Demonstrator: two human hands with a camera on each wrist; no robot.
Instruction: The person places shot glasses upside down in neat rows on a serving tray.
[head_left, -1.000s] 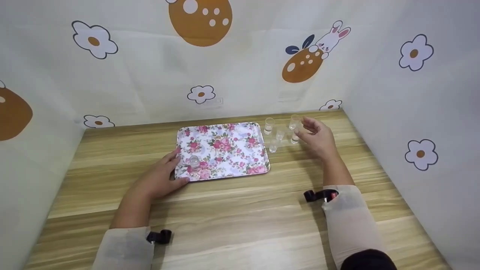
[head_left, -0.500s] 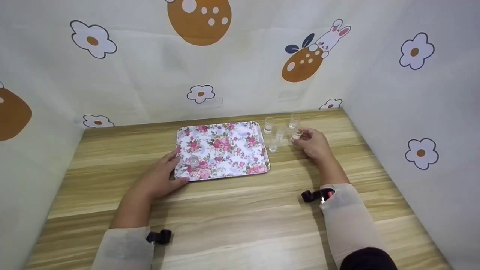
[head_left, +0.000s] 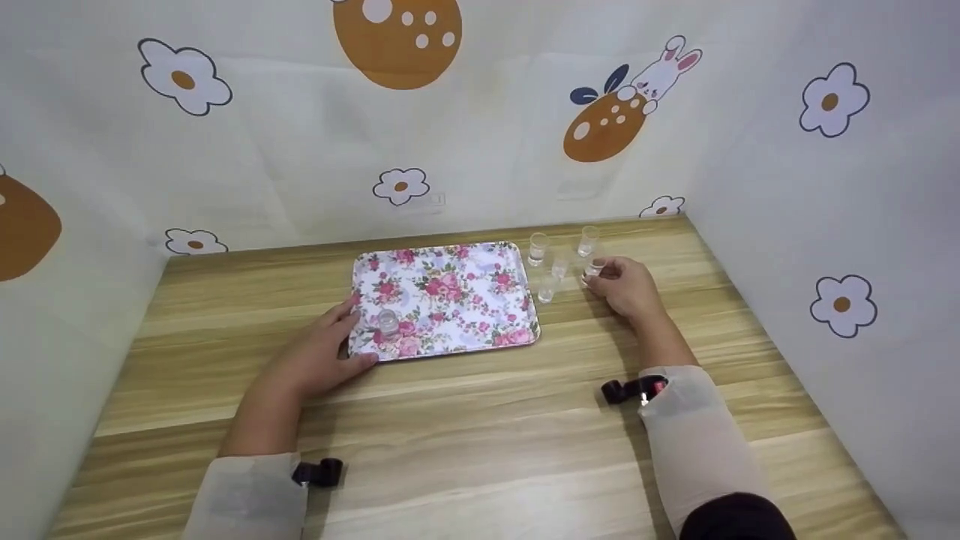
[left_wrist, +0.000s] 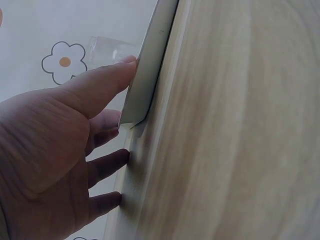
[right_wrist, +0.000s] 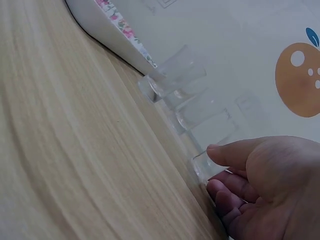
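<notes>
While a printed backdrop (head_left: 495,135) with white flowers, spotted orange-brown fruits and one rabbit forms the walls, a wood-grain table (head_left: 465,435) spreads below it.

One floral rectangular tray (head_left: 446,300), white with pink roses and green leaves, rounded corners; flat on the table, toward its far side.

Two light sleeves, left (head_left: 247,495) and right (head_left: 697,435), each with a black wrist device, left (head_left: 320,472) and right (head_left: 626,390).

One left hand (head_left: 319,360): grips the tray's near left corner, thumb on the near edge, fingers spread along the left side, the lower ones at the tabletop.

One right hand (head_left: 630,289): thumb and fingers pinch a clear shot glass (head_left: 592,271), to the right of the tray and apart from it; whether its base touches the table cannot be told.

Five further clear shot glasses: one (head_left: 388,322) on the tray near the left hand; one (head_left: 538,249) just beside the tray's far right corner; one (head_left: 546,290) just beside its right edge; one (head_left: 559,268) between these and the pinched glass; one (head_left: 588,241) beyond the pinched glass.
</notes>
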